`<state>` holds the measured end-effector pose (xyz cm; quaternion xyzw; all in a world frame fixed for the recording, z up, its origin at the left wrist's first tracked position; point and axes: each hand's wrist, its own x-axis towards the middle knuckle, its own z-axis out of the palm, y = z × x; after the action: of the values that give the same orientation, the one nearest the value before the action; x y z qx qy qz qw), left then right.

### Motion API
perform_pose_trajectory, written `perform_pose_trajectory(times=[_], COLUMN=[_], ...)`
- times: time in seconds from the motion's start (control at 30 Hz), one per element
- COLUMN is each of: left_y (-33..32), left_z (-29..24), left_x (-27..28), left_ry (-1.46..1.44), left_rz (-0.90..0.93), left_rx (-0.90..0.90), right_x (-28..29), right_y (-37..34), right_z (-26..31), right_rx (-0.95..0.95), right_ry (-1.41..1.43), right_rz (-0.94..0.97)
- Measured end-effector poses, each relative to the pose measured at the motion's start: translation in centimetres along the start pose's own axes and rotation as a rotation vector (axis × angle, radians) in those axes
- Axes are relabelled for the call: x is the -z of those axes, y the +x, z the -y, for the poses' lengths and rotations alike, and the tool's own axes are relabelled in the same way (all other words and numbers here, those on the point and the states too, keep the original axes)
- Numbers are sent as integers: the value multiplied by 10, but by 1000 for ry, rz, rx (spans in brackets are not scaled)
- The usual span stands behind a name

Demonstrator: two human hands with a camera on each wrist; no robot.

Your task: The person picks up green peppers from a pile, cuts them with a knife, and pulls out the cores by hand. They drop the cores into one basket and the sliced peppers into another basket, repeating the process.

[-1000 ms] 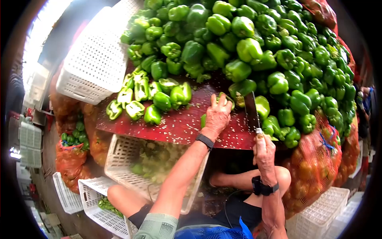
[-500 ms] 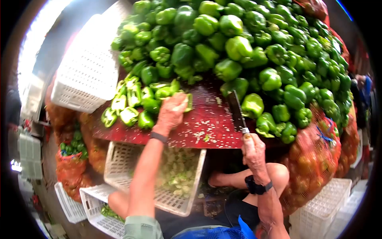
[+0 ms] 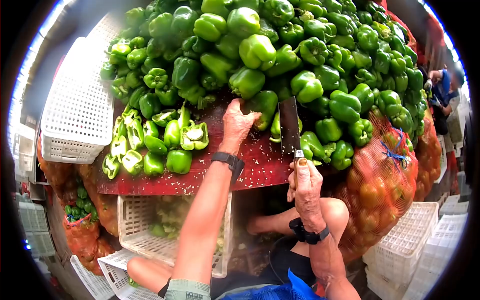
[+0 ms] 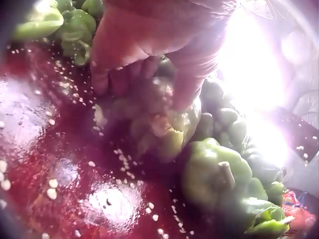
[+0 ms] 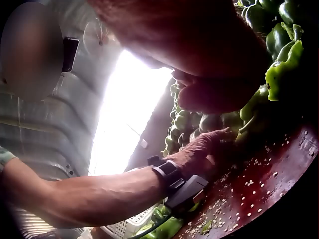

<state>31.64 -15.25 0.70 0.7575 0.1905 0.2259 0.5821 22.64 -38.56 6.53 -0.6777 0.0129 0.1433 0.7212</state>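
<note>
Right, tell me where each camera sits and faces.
Head: worn up top, facing forward and down at the red board; shows left hand, right hand, knees.
Left wrist: mounted there, facing its fingers on a pepper; only that hand shows.
Right wrist: mounted there, facing across the board; right hand looms close, left arm beyond.
All three share the board, peppers and left hand.

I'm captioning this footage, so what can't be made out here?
Left wrist: details of the gripped green bell pepper, blurred and shadowed under the left hand.
Head: knife handle, mostly covered by the right hand.
Head: some contents of the lower crate, behind the left forearm.
Head: upper-left crate lettering, too small.
</note>
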Motion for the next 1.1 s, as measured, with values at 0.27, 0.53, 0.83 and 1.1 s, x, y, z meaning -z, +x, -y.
perform_pose_trajectory(times=[0.27,0.53,0.83,1.1], left_y=[-9,-9,-38,-36], left_z=[-6,24,-1,-8], left_x=[23,4,-12,-17], left_ry=[-179,-354,-357,-423], left_rz=[329,198,159,149], left_rx=[275,412,372,311], right_x=[4,7,5,8], right_y=[-2,0,4,8], right_z=[8,11,11,1], right_rx=[5,3,-38,-2], right_ry=[28,98,125,31], right_rz=[-27,-37,-69,-106])
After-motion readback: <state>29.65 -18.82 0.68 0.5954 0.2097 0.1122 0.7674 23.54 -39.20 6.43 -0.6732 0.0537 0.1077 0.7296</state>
